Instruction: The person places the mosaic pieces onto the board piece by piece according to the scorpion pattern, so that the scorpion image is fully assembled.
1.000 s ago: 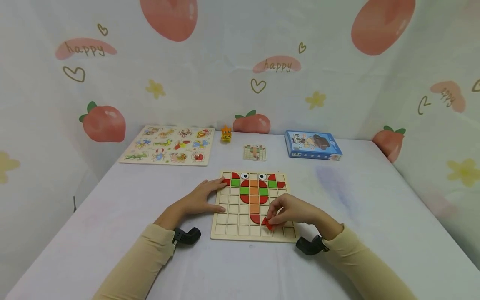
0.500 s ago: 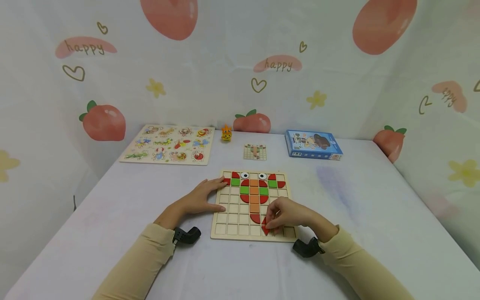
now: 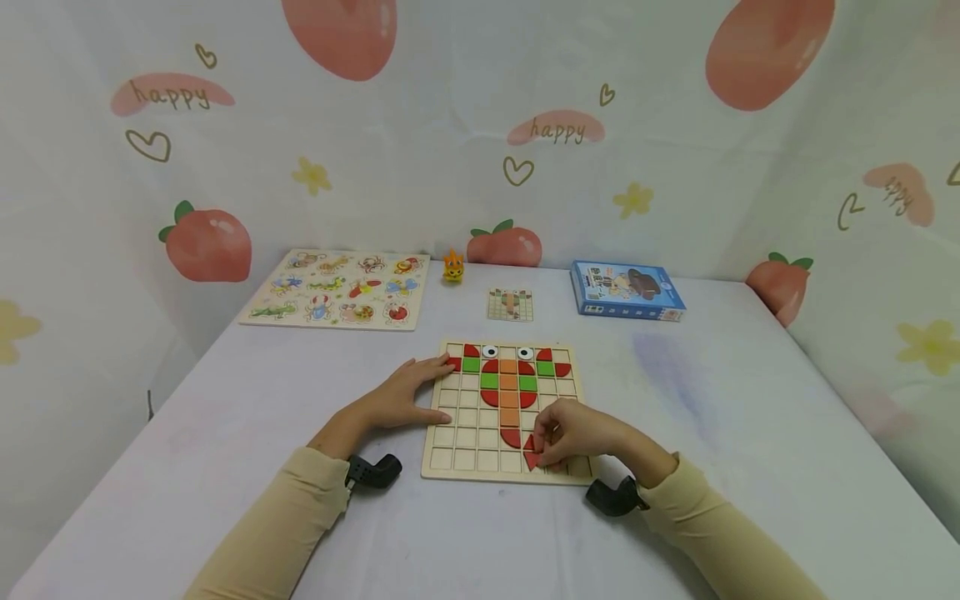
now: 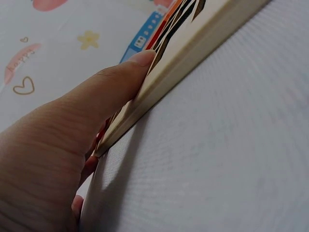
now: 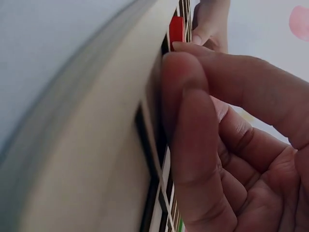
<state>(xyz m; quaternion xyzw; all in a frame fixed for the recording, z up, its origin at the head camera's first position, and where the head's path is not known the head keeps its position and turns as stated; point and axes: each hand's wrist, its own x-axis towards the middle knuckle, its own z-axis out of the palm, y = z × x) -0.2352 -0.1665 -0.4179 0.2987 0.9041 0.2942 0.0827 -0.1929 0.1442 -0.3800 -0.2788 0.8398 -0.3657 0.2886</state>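
A square wooden grid board (image 3: 465,458) lies on the table, with red, green and orange pieces and two eye pieces set in its cells. My left hand (image 3: 401,396) rests at its left edge, fingers extended and spread, thumb lying over the edge onto the cells. My right hand (image 3: 577,433) is over the lower right of the board, thumb and index finger pinching a red triangular piece (image 3: 532,460) in a bottom-row cell. Another red piece (image 3: 528,442) shows just above it, partly covered by the fingers. In the right wrist view, a red piece (image 5: 177,30) stands right at the index fingertip.
Behind the board lies a small pattern card (image 3: 510,305). A wooden insect puzzle (image 3: 337,289) is at the back left, beside a small orange and yellow figurine (image 3: 453,267). A blue box (image 3: 628,290) sits at the back right.
My right hand has moved slightly down toward the board's near edge, bringing the red triangular piece from a tilted pose into the bottom row. The left hand has stayed in place.
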